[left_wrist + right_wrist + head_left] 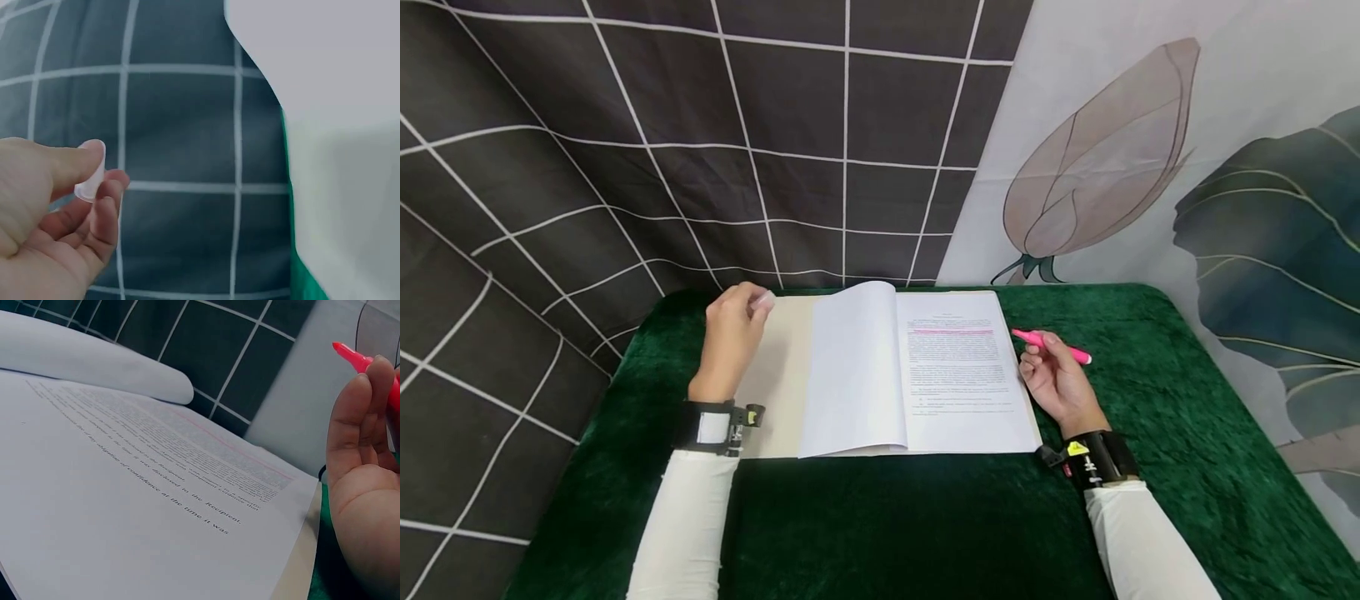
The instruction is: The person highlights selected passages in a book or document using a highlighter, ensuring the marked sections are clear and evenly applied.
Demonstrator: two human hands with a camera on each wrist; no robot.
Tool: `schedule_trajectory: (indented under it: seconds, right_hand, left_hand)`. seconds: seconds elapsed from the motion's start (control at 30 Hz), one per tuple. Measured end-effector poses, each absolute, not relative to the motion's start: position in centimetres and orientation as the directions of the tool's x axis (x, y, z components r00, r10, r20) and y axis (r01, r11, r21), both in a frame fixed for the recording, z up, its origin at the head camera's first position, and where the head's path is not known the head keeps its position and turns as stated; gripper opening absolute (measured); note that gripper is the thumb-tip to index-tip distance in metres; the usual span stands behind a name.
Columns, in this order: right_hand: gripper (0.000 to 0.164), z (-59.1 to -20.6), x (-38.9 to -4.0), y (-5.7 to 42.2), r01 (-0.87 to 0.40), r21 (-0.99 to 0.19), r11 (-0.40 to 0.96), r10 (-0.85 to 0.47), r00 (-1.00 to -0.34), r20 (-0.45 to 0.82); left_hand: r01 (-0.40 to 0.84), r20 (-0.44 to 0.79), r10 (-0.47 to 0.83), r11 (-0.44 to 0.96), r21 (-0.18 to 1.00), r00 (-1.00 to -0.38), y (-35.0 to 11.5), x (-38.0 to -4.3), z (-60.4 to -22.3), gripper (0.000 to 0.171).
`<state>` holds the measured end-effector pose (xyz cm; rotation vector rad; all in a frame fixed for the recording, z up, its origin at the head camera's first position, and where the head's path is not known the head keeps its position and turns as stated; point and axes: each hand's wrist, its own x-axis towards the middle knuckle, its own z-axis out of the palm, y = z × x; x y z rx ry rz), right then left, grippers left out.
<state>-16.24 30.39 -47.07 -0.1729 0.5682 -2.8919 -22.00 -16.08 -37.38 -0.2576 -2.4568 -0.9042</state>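
A pink highlighter (pixel 1078 355) with its tip bare is held in my right hand (pixel 1060 383), beside the right edge of an open document (pixel 962 425). In the right wrist view the highlighter's tip (pixel 350 355) points up and left, off the paper. One pink highlighted line (pixel 953 332) crosses the upper text of the right page. My left hand (pixel 730 337) is over the document's left side and pinches a small whitish curved piece (pixel 94 178) between thumb and fingers. What kind of piece it is cannot be told.
The document's left sheets (pixel 853 375) bulge upward, over a cream folder cover (pixel 767 433). Dark green cloth (pixel 910 525) covers the table. Behind it hang a dark gridded cloth (pixel 790 100) and a white one with plant motifs (pixel 1097 50).
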Motion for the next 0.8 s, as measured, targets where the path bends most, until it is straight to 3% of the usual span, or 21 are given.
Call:
schedule_trajectory:
  seconds: [0.47,0.8]
  right_hand:
    - [0.036,-46.6,-16.3,29.9,0.147,-0.391,-0.909,-0.207,-0.971,0.117]
    - [0.030,-44.4,-15.9,29.0,0.069,-0.479,-0.875,-0.173,-0.969,0.176]
  left_hand:
    - [0.608,0.700,0.109,0.601,0.519,-0.705,-10.3,-19.1,-35.0,0.020]
    - [0.680,0.713,0.178,0.519,0.517,-0.678,-7.0,-17.9,-33.7,0.022]
